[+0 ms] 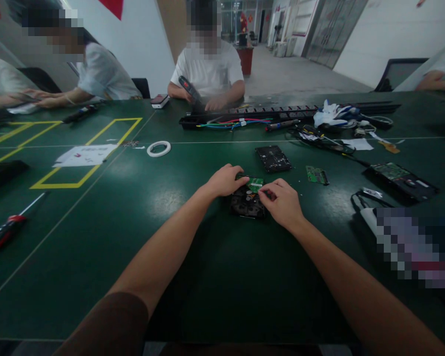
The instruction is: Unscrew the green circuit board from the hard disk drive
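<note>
Lying inside the tabletop's (259,282) near edge, a hard drive (244,205) is flanked by left hand (224,181) and right hand (283,202); neither grip can be judged.

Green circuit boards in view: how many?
3: one board between left hand and right hand, a loose board to their right, another board on the drive farther right. Others may be hidden.
</note>
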A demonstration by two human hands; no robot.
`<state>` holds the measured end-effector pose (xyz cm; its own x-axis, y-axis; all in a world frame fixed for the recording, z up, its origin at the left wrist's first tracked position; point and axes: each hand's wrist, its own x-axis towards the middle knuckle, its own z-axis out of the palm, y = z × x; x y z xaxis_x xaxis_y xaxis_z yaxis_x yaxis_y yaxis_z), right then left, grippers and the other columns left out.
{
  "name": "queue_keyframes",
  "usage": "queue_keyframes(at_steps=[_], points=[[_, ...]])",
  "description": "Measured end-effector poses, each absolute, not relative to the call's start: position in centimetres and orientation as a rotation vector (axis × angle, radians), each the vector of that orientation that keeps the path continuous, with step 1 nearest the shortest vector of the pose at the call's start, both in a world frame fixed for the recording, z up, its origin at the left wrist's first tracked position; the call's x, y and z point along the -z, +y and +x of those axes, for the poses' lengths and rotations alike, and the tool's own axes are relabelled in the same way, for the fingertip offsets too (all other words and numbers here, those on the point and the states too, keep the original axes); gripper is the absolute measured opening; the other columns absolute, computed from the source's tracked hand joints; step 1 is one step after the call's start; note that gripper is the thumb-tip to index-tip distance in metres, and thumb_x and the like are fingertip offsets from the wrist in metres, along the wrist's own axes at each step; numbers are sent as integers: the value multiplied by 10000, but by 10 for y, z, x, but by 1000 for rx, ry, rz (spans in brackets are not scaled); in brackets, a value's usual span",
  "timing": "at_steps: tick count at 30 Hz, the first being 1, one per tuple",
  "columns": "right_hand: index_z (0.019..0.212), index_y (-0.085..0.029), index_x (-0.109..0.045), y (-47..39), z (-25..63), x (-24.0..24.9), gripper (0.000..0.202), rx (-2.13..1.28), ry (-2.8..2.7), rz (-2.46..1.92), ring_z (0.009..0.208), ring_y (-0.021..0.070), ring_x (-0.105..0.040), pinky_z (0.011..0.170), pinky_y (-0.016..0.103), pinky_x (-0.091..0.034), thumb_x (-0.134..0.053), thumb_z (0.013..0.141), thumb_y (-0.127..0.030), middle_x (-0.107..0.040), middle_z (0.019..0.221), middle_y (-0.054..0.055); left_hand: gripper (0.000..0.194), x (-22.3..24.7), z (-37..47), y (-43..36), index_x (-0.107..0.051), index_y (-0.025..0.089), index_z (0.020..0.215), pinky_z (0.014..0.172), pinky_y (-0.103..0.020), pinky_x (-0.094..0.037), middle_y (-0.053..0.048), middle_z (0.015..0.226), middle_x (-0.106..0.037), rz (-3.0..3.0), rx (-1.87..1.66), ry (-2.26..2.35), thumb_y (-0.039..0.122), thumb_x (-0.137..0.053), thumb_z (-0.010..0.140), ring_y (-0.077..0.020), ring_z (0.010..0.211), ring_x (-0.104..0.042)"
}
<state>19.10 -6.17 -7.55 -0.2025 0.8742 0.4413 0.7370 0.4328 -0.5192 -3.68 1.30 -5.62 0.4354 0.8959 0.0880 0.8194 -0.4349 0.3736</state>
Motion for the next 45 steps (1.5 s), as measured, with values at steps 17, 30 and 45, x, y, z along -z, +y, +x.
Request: queue_keyframes(at_steps=[17,30,45], points=[[934,-220,-773,-60,187,83,154,-137,-2054,-1369,725,155,-591,701,316,-470,-627,939,-268,-635,909,40,451,66,-33,14,-712,210,1200,1007,-405,-512,-118,1168,-686,2329,-449,1522,572,-603,955,-283,1115,-644],[990,-230,-788,-63,186,82,201,54,-2143,-1419,771,164,-631,623,295,-426,-599,964,-293,-681,967,49,435,67,-33,14,-717,204,1176,998,-398,-512,-118,1140,-686,2350,-474,1515,562,-614,951,-280,1098,-645],[940,-218,-791,-67,184,78,198,102,-2166,-1413,746,157,-629,622,292,-431,-606,963,-286,-704,973,54,439,66,-33,16,-709,202,1197,1005,-406,-514,-122,1146,-694,2361,-436,1496,556,-603,959,-287,1132,-638]])
